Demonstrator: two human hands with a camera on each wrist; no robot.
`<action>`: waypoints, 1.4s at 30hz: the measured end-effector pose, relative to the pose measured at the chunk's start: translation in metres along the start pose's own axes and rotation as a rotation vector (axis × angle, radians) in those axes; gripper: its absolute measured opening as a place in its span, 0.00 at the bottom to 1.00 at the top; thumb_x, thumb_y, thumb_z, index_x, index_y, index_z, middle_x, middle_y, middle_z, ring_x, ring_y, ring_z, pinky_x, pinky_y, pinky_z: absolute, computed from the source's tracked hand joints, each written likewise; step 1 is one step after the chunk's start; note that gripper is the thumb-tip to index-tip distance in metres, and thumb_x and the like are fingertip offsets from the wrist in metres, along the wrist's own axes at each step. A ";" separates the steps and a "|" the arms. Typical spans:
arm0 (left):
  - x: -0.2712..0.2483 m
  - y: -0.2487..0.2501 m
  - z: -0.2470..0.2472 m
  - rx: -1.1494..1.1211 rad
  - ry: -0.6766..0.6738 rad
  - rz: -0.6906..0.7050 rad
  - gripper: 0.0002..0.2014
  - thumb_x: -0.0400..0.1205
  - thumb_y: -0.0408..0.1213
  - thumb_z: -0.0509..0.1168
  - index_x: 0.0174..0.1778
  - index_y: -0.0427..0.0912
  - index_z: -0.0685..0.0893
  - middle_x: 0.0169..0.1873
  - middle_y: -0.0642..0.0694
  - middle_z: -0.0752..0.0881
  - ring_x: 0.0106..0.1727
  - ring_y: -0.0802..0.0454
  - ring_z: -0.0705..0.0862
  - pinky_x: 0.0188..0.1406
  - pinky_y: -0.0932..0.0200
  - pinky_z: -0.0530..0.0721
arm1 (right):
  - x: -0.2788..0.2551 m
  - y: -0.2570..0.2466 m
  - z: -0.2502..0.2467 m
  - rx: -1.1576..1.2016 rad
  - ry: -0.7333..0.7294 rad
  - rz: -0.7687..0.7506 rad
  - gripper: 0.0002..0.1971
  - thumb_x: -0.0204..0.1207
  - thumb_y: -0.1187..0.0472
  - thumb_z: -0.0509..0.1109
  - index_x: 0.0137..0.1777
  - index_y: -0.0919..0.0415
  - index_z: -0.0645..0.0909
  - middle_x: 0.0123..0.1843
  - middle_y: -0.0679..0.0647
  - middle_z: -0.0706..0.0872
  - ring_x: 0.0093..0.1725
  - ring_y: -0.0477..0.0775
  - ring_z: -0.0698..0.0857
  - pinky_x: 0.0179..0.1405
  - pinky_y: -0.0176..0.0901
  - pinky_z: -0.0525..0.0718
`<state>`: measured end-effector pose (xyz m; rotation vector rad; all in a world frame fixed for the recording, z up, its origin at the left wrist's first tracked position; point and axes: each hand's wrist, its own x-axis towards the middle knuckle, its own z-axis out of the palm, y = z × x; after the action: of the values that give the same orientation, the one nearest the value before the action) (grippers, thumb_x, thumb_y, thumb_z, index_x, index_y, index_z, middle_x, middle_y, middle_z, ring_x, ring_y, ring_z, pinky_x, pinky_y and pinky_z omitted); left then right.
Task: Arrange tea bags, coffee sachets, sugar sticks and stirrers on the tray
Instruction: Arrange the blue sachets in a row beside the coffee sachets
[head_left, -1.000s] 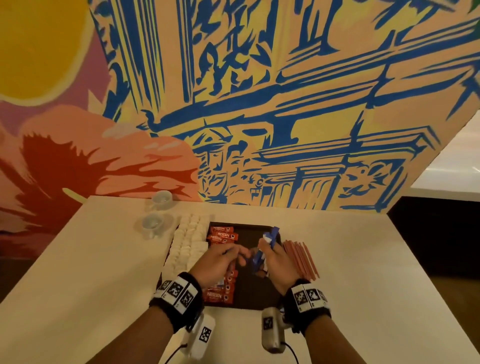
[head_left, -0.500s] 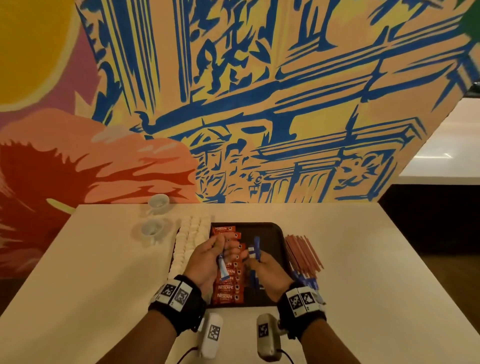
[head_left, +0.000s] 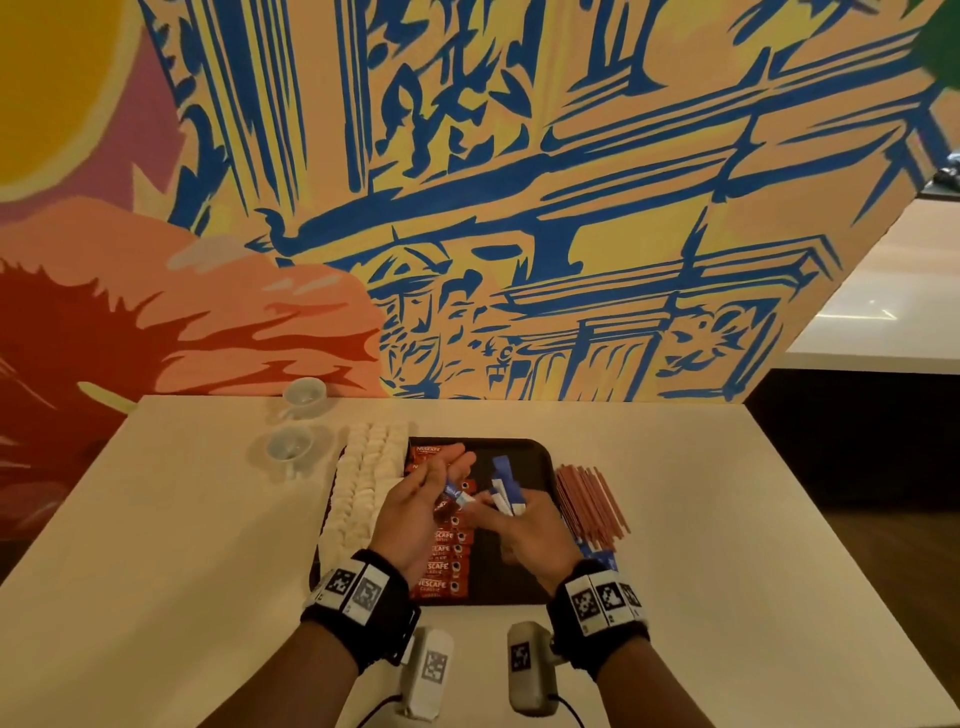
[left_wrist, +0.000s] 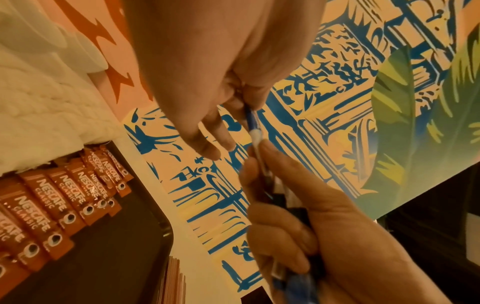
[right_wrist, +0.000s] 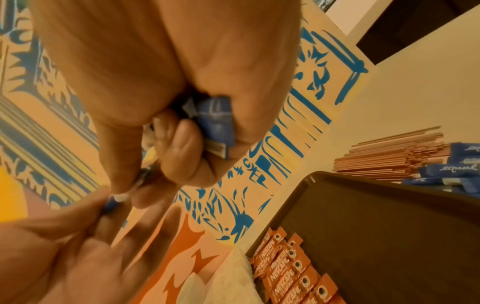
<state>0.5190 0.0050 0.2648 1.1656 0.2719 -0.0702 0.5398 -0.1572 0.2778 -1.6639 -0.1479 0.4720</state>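
A dark tray (head_left: 530, 467) lies on the white table, with a column of red Nescafe sachets (head_left: 441, 566) on its left part. White tea bags (head_left: 363, 483) line its left side. My left hand (head_left: 441, 488) pinches one blue-and-white sugar stick (head_left: 457, 492) above the sachets. The stick's white end (left_wrist: 255, 135) reaches my right thumb. My right hand (head_left: 511, 514) grips a bundle of blue sugar sticks (head_left: 506, 491) over the tray's middle, their ends (right_wrist: 215, 121) sticking out of the fist. Reddish stirrers (head_left: 589, 499) lie on the table right of the tray.
Two small white cups (head_left: 304, 397) (head_left: 289, 447) stand at the back left of the table. More blue sugar sticks (right_wrist: 457, 170) lie beside the stirrers near my right wrist. A painted wall rises behind the table's far edge.
The left hand has raised its sugar stick from low over the sachets toward the right hand. The right hand's bundle has come up off the tray.
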 end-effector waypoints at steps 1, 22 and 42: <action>-0.001 0.000 0.002 0.017 0.016 0.006 0.18 0.92 0.45 0.53 0.73 0.45 0.80 0.68 0.48 0.86 0.74 0.48 0.81 0.78 0.38 0.73 | 0.000 0.001 -0.006 0.014 0.027 0.005 0.14 0.79 0.56 0.78 0.48 0.71 0.86 0.29 0.54 0.83 0.18 0.43 0.71 0.19 0.36 0.69; -0.035 0.010 0.052 0.878 0.124 0.180 0.05 0.86 0.43 0.67 0.54 0.54 0.88 0.47 0.60 0.89 0.46 0.68 0.86 0.48 0.68 0.83 | -0.014 0.016 -0.113 -0.081 -0.084 -0.017 0.09 0.75 0.54 0.81 0.44 0.60 0.93 0.32 0.56 0.86 0.22 0.49 0.66 0.20 0.41 0.63; 0.035 -0.082 0.011 1.477 -0.094 -0.093 0.10 0.82 0.46 0.71 0.60 0.54 0.87 0.53 0.54 0.87 0.51 0.57 0.84 0.50 0.62 0.82 | 0.024 0.082 -0.123 -0.245 0.004 0.269 0.19 0.85 0.45 0.68 0.46 0.63 0.83 0.27 0.45 0.78 0.28 0.44 0.78 0.36 0.40 0.74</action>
<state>0.5388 -0.0343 0.1859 2.6027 0.1635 -0.4613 0.5955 -0.2743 0.2026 -1.9355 0.0240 0.6743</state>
